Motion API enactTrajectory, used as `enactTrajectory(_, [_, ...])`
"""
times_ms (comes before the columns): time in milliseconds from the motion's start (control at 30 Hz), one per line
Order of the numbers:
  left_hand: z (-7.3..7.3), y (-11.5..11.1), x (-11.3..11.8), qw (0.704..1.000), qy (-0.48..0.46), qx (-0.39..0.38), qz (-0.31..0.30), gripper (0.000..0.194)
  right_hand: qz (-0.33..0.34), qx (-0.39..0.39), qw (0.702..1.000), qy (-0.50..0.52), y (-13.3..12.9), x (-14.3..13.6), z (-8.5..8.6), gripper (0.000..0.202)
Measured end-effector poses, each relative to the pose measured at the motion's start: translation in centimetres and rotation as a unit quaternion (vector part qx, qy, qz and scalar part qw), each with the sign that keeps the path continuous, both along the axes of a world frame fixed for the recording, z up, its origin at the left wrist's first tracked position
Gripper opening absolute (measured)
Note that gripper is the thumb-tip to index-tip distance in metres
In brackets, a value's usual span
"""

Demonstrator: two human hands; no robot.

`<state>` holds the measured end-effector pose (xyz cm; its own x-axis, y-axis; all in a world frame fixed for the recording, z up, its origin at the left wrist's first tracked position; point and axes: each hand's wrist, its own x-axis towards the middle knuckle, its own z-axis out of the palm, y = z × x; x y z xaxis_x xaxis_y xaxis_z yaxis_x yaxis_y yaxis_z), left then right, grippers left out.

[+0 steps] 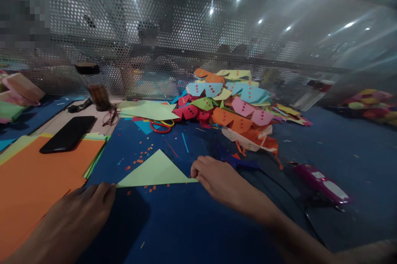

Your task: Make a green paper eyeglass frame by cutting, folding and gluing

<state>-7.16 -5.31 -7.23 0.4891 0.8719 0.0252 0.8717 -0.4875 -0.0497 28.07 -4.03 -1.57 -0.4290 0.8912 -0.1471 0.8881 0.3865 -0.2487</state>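
A sheet of pale green paper (156, 171) lies on the blue table, folded into a triangle with its point facing away from me and its long edge towards me. My left hand (79, 212) is at the left corner, its fingers bent together over the paper's tip. At the opposite corner, my right hand (214, 177) has its fingers closed on the paper. Both palms face down, so the fingertips are partly hidden. Small orange paper squares (141, 160) are scattered around the triangle.
Stacked orange paper (37, 181) with a black phone (68, 135) lies left. A jar (98, 94) stands behind. Cut, punched paper pieces (223, 98) are heaped at the back, near red-handled scissors (160, 126). A blue glue gun (242, 162) and a purple device (322, 183) lie right.
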Motion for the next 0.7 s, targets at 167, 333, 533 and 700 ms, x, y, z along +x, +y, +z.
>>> enactTrajectory(167, [1.0,-0.4,0.9,0.996,0.090,0.022,0.009,0.060,0.007,0.001,1.000,-0.003,0.0,0.2,0.1,0.022])
enactTrajectory(333, [0.7,-0.3,0.6,0.994,0.107,0.021,-0.008,0.062,0.010,0.011,1.000,0.011,-0.1,0.4,0.0,0.024])
enactTrajectory(533, [0.8,-0.2,0.5,0.993,0.115,0.018,-0.006,0.065,0.018,0.014,1.000,0.004,-0.1,0.4,0.1,0.025])
enactTrajectory(700, [1.4,-0.5,0.7,0.996,0.085,0.011,0.012,0.062,0.025,0.013,1.000,0.008,-0.2,0.6,0.1,0.027])
